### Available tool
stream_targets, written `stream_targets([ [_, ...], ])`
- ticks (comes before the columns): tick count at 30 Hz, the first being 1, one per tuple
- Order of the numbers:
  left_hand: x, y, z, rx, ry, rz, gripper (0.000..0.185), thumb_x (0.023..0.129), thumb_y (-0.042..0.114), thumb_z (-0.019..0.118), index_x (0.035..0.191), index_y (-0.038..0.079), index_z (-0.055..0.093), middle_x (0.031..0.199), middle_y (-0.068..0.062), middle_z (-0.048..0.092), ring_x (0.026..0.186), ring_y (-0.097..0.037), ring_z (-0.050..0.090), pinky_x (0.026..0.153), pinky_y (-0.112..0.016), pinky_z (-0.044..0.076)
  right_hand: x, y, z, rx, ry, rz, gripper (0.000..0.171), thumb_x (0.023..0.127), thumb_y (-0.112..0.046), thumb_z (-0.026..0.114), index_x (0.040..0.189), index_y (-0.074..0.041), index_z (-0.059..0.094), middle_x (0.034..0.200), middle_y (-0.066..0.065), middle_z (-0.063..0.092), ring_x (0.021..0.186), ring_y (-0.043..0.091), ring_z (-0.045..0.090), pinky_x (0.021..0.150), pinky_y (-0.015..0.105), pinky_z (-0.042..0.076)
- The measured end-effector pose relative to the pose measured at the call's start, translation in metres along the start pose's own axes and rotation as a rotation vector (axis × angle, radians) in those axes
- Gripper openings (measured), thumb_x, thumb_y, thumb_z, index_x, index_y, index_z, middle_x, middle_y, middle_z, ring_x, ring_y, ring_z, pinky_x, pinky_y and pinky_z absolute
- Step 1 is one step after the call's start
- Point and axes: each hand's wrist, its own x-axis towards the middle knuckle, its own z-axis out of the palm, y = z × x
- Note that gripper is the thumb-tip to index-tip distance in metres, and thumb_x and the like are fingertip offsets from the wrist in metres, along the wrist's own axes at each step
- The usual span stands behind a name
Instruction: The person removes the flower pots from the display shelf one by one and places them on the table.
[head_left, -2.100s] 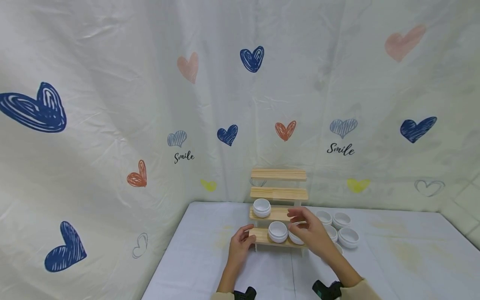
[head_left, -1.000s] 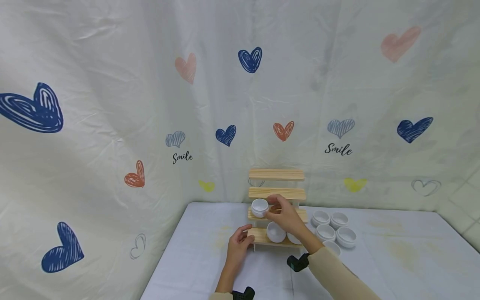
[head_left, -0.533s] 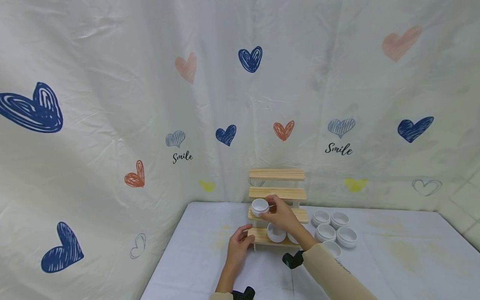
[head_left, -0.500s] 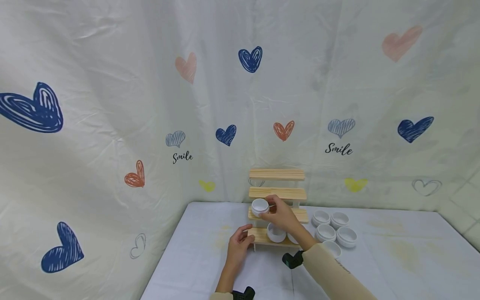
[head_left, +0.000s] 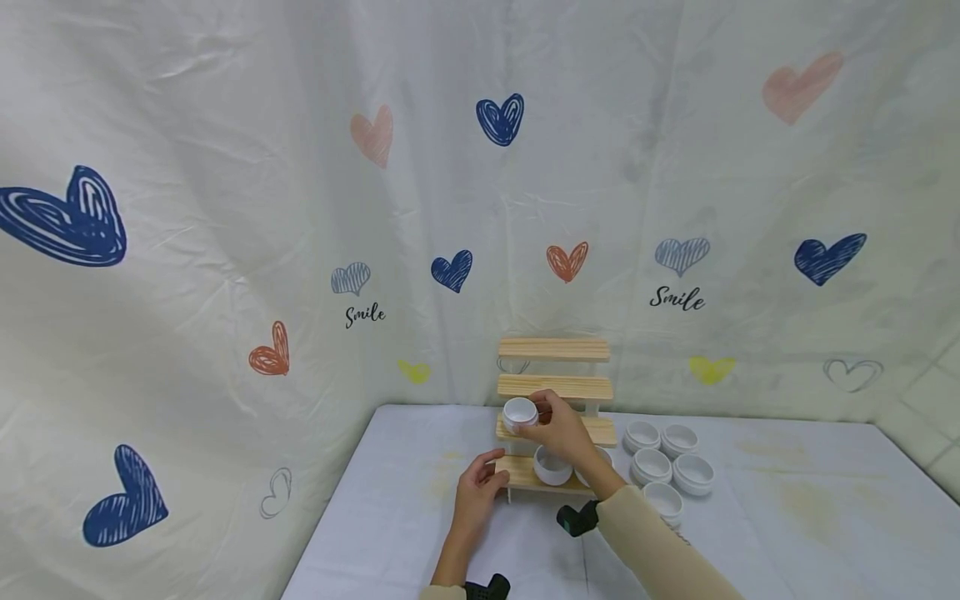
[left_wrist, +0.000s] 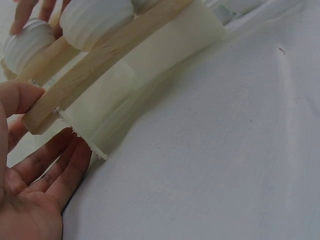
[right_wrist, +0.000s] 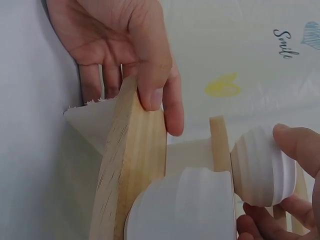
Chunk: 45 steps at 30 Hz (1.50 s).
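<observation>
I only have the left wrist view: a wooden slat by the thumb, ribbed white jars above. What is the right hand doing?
Observer: The right hand grips a white jar at the left end of the wooden rack's second step from the bottom.
Operator: Any steps free?
Observer: The top two steps carry nothing.
Operator: Where are the other jars?
Observer: A cluster of loose jars sits on the table, right of the rack.

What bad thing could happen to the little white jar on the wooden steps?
The small white ribbed jar, pinched by the right hand, sits at the left end of a narrow step on the tiered wooden rack; it might tip off. The right forearm hangs over the white jar on the bottom step and could knock it.
</observation>
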Motion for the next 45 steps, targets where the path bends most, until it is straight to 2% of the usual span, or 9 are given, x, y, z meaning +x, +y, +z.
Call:
stream_targets([
  [12, 0.001, -0.003, -0.001, 0.009, -0.003, 0.002, 0.044, 0.094, 0.011, 0.069, 0.136, 0.001, 0.061, 0.112, -0.015, 0.071, 0.091, -0.01, 0.066, 0.079, -0.02, 0.056, -0.001, -0.001, 0.001, 0.019, 0.003, 0.017, 0.054, 0.083, -0.02, 0.086, 0.129, -0.009, 0.059, 0.125, 0.017, 0.069, 0.11, 0.029, 0.067, 0.096, 0.048, 0.055],
  [20, -0.001, -0.003, -0.001, 0.017, -0.001, 0.018, 0.044, 0.093, 0.012, 0.07, 0.135, 0.0, 0.061, 0.11, -0.016, 0.071, 0.089, -0.008, 0.066, 0.079, -0.022, 0.057, -0.003, 0.0, 0.0, 0.052, 0.002, 0.0, 0.053, 0.083, -0.018, 0.085, 0.128, -0.009, 0.059, 0.127, 0.018, 0.069, 0.112, 0.03, 0.067, 0.098, 0.049, 0.055],
  [29, -0.001, -0.001, -0.001, 0.024, 0.002, 0.001, 0.043, 0.093, 0.011, 0.07, 0.135, 0.002, 0.062, 0.112, -0.016, 0.07, 0.09, -0.008, 0.065, 0.08, -0.023, 0.057, -0.008, -0.003, -0.003, 0.107, 0.008, -0.044, 0.056, 0.083, -0.017, 0.085, 0.131, -0.01, 0.057, 0.127, 0.018, 0.067, 0.111, 0.031, 0.067, 0.096, 0.047, 0.056],
  [35, -0.001, -0.001, -0.001, 0.03, -0.003, 0.028, 0.044, 0.094, 0.012, 0.069, 0.135, 0.0, 0.061, 0.111, -0.017, 0.07, 0.089, -0.008, 0.065, 0.079, -0.023, 0.057, -0.009, -0.006, -0.004, 0.155, 0.007, -0.057, 0.059, 0.084, -0.018, 0.084, 0.136, -0.013, 0.055, 0.132, 0.014, 0.064, 0.115, 0.03, 0.066, 0.1, 0.048, 0.055],
  [42, 0.0, -0.002, -0.001, 0.034, -0.004, 0.026, 0.042, 0.094, 0.012, 0.069, 0.135, 0.002, 0.062, 0.113, -0.016, 0.07, 0.092, -0.009, 0.065, 0.08, -0.022, 0.057, -0.012, -0.01, -0.007, 0.228, -0.025, -0.099, 0.061, 0.085, -0.017, 0.083, 0.138, -0.013, 0.053, 0.135, 0.016, 0.059, 0.117, 0.032, 0.065, 0.095, 0.044, 0.058],
  [45, 0.001, -0.001, -0.001, 0.025, -0.003, 0.012, 0.042, 0.094, 0.012, 0.069, 0.135, 0.004, 0.063, 0.114, -0.015, 0.07, 0.094, -0.01, 0.065, 0.081, -0.022, 0.057, -0.021, -0.023, -0.014, 0.247, -0.049, -0.1, 0.061, 0.086, -0.015, 0.082, 0.139, -0.009, 0.052, 0.135, 0.018, 0.058, 0.116, 0.032, 0.065, 0.093, 0.043, 0.059],
])
